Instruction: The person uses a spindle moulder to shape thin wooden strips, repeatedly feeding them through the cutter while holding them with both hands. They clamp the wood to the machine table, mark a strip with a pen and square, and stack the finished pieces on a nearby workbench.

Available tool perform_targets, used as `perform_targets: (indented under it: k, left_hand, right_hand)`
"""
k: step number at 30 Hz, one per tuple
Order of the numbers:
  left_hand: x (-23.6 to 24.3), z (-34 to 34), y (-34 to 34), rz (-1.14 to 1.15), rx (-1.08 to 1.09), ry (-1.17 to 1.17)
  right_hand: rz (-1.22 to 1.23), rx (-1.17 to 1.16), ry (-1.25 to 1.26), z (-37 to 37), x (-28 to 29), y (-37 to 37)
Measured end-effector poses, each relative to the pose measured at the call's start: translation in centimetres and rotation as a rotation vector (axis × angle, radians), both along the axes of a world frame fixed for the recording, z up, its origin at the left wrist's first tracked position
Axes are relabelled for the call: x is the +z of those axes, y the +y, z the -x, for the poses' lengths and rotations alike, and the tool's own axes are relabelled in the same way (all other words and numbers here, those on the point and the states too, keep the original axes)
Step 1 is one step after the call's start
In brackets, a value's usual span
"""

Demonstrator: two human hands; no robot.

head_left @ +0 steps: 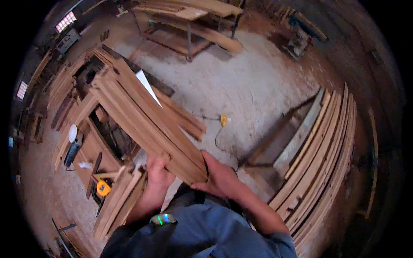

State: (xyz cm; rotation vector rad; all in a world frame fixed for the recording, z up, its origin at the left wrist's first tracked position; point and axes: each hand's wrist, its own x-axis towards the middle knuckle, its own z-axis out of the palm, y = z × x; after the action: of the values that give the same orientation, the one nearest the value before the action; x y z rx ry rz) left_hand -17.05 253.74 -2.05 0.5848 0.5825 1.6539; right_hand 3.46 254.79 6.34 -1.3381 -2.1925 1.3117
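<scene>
Both my hands grip a bundle of long wooden boards, which slopes from upper left toward my body. My left hand has its fingers wrapped round the left edge close to the near end. My right hand clasps the right side at that end. Beneath and left of the bundle lie wooden frames, with a power tool with a white disc, a yellow tape measure and more loose boards. A white pointed sheet shows beside the bundle's far part.
At right, stacked long planks lie beside a metal bar. A yellow socket with a cable sits on the grey floor. A metal-legged table with boards stands at the back; a machine is at upper right.
</scene>
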Motion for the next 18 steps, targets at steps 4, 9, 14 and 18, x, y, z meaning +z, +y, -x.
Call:
perform_targets:
  k: [4,9,14,18]
  left_hand:
    - [3.5,-2.9,6.6,0.043,0.088,0.058]
    - [4.1,-6.4,15.0,0.174,0.259,0.072]
    - [3.4,-12.7,25.0,0.244,0.462,0.032]
    - [3.3,-17.3,32.4,0.363,0.479,-0.024]
  right_hand:
    - [0.023,0.09,0.044,-2.0,-1.9,7.8]
    - [0.139,0.245,0.062,-4.0,-2.5,19.4]
    - [0.163,0.367,0.046,-9.0,-3.2,31.9]
    - [0.323,0.463,0.004,-13.0,-2.4,40.4]
